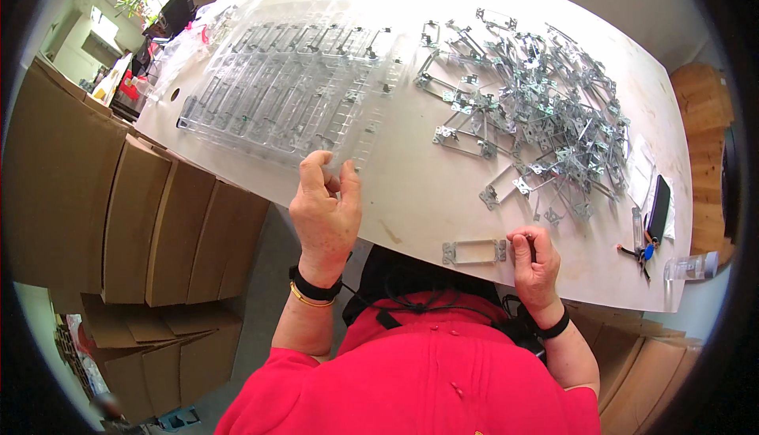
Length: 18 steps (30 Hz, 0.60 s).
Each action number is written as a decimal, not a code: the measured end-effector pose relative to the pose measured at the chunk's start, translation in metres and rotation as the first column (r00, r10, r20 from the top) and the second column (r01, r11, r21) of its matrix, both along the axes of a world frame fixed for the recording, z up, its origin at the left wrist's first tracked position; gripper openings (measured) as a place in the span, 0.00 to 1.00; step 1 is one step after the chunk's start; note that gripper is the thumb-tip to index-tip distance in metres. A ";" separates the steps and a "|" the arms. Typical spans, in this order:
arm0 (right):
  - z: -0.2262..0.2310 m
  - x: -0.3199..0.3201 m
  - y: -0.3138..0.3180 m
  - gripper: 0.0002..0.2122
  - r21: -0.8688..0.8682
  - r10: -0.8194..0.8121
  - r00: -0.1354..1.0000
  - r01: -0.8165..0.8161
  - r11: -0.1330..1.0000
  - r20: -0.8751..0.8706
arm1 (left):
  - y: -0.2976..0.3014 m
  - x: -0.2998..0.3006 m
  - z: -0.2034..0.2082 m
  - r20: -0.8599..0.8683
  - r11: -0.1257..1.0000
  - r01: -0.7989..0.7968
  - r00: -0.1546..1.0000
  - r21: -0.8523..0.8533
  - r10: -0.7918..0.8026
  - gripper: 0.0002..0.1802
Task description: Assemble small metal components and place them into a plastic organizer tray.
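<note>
My left hand (326, 207) is at the near edge of a clear plastic tray (273, 103), its thumb and bent forefinger apart and nothing visible between them. The tray's long slots hold several narrow metal frames. My right hand (537, 265) is closed at the table's near edge, thumb against the curled fingers; whatever they may hold is hidden. Just left of that thumb, a single rectangular metal frame (474, 252) with bracket-like ends lies flat on the table. Farther off on the right spreads a tangled heap of similar metal frames (545, 111).
The white table (395, 198) has a curved near edge. On its right are a black-handled tool (658, 206), a small tool with a blue centre (649, 252) and a clear plastic jar (692, 267). Cardboard boxes (142, 206) stand left; a round wooden stool (700, 135) stands right.
</note>
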State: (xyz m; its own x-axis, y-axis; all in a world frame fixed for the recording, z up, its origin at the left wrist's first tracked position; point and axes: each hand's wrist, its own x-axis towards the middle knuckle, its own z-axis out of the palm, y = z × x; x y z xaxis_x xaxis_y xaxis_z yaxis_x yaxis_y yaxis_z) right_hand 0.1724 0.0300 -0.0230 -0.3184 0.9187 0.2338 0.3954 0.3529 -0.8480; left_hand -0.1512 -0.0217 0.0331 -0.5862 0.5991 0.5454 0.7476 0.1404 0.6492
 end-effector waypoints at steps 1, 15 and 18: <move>0.000 0.000 0.000 0.04 0.005 0.001 1.000 -0.001 1.000 -0.003 | 0.000 0.000 0.000 0.001 1.000 0.000 1.000 0.000 0.000 0.15; 0.001 0.000 -0.002 0.04 0.029 -0.006 1.000 0.006 1.000 -0.008 | -0.005 0.015 0.008 0.000 0.998 -0.039 0.999 0.059 0.039 0.18; 0.002 0.001 -0.002 0.03 0.010 -0.007 1.000 0.007 1.000 -0.008 | -0.011 0.027 0.004 -0.109 1.000 0.018 0.994 0.006 -0.017 0.14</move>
